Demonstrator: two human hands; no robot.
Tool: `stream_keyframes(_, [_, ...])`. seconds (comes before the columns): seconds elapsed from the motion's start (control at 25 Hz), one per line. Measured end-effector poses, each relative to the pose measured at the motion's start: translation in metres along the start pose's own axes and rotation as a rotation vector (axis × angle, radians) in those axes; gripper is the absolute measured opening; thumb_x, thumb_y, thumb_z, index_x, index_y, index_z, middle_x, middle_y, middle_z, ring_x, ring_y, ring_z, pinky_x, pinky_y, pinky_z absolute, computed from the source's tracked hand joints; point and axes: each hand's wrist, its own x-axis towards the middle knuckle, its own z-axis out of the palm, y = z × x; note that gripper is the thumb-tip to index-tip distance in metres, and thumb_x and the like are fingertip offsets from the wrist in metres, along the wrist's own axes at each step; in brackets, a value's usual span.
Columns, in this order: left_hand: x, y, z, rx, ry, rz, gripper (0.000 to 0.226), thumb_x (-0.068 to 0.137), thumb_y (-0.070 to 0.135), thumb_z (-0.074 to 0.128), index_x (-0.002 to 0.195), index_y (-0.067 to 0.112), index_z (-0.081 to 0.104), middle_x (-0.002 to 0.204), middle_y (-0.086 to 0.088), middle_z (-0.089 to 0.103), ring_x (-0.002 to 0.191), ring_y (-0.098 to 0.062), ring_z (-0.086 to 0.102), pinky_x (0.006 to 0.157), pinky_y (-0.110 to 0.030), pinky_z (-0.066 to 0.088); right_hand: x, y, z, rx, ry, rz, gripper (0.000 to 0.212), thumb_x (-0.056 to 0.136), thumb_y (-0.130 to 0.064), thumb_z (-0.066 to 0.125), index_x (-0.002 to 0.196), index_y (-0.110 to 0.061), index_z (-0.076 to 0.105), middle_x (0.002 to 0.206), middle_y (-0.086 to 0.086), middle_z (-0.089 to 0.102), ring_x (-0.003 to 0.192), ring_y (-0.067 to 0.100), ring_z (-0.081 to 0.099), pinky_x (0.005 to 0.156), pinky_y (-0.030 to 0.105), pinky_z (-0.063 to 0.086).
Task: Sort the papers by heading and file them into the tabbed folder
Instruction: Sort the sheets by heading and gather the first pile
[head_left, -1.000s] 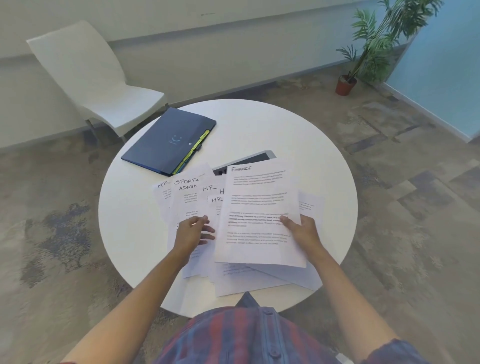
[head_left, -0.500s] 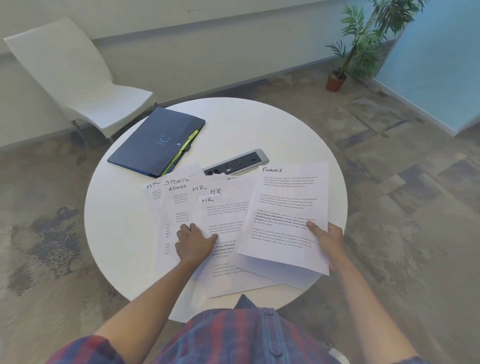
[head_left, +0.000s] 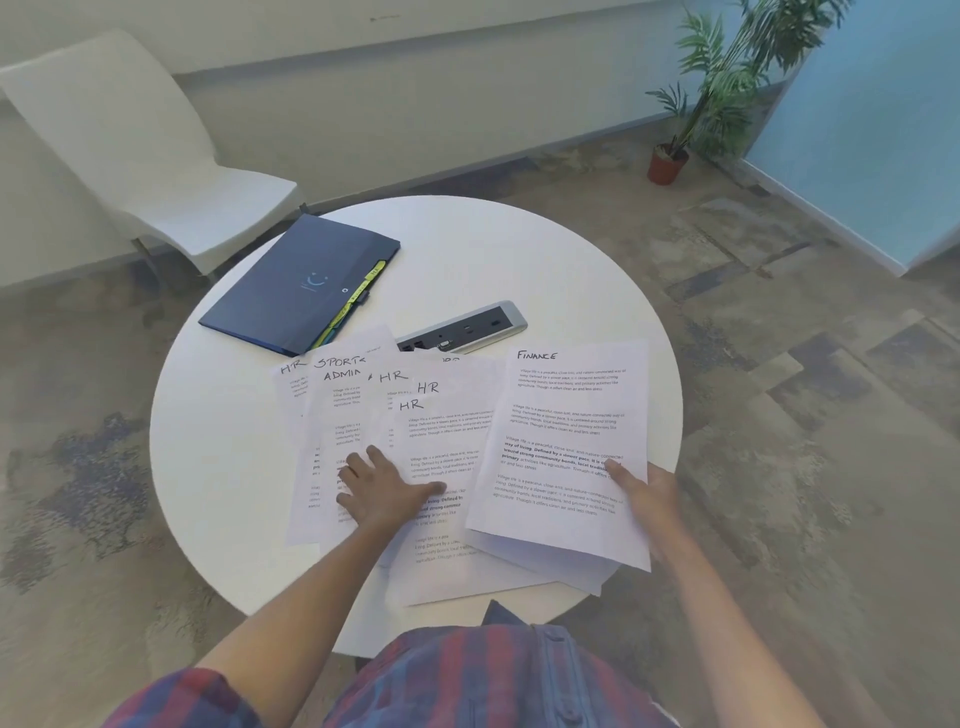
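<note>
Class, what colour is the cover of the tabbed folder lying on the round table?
Dark navy blue, seen best in the head view: the folder.

desk (head_left: 571, 270) plain white | folder (head_left: 291, 286) navy, yellow-green tabs | papers (head_left: 441, 441) white with black writing | shirt (head_left: 467, 680) red and blue plaid | chair (head_left: 156, 171) white | plant pot (head_left: 666, 166) reddish | carpet (head_left: 779, 415) patchy grey-tan
</note>
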Motion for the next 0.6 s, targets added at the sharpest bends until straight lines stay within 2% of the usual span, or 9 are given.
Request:
stream_keyframes(0.08, [-0.001,0.006,0.002,-0.028,-0.004,-0.028,0.126,0.051,0.075,0.078,0.143,0.012,0.02,0.146,-0.017,0.022,0.137,-0.036,0.02,0.106,-0.053,0.029,0.001,-0.003,0.001,-0.013,-0.011,-0.008,0.011,0.092,-0.015,0.071,0.098,-0.024,0.072,0.083,-0.02,0.077,0.073,-0.001,0.073,0.056,0.013,0.054])
stream_keyframes(0.2, [-0.001,0.013,0.003,-0.125,0.057,-0.106,0.103,0.061,0.06,0.082,0.135,0.01,0.031,0.143,-0.018,0.028,0.135,-0.036,0.025,0.106,-0.052,0.03,0.006,-0.007,0.002,-0.039,-0.027,-0.016,0.01,0.093,-0.015,0.07,0.101,-0.02,0.072,0.081,-0.019,0.076,0.072,-0.002,0.072,0.055,0.011,0.052])
stream_keyframes(0.32, [0.004,0.011,0.003,-0.279,0.151,-0.105,0.057,0.079,0.04,0.075,0.12,0.01,0.048,0.132,-0.014,0.045,0.128,-0.034,0.037,0.105,-0.05,0.03,0.01,-0.008,0.004,-0.046,-0.041,-0.01,0.013,0.093,-0.017,0.07,0.106,-0.016,0.072,0.095,-0.011,0.075,0.084,0.009,0.072,0.058,0.014,0.055])
stream_keyframes(0.4, [0.007,0.005,0.001,-0.394,0.195,-0.054,0.027,0.088,0.032,0.065,0.103,0.011,0.058,0.114,-0.009,0.057,0.12,-0.033,0.047,0.102,-0.049,0.029,0.013,-0.008,0.006,-0.045,-0.039,-0.003,0.011,0.093,-0.018,0.07,0.103,-0.018,0.072,0.096,-0.007,0.075,0.086,0.014,0.071,0.062,0.02,0.056])
stream_keyframes(0.48, [0.008,-0.002,-0.002,-0.441,0.209,0.0,0.02,0.091,0.029,0.062,0.096,0.01,0.062,0.107,-0.007,0.059,0.117,-0.033,0.05,0.101,-0.048,0.03,0.015,-0.008,0.008,-0.042,-0.027,0.01,0.007,0.093,-0.017,0.07,0.1,-0.019,0.072,0.096,-0.004,0.074,0.086,0.016,0.07,0.066,0.025,0.054])
stream_keyframes(0.6, [0.012,-0.008,-0.006,-0.42,0.173,0.093,0.027,0.09,0.027,0.066,0.111,0.01,0.066,0.125,-0.007,0.059,0.124,-0.03,0.047,0.105,-0.05,0.029,0.017,-0.005,0.012,-0.049,-0.026,0.016,0.007,0.092,-0.017,0.07,0.099,-0.019,0.072,0.098,-0.002,0.075,0.087,0.019,0.07,0.07,0.028,0.055])
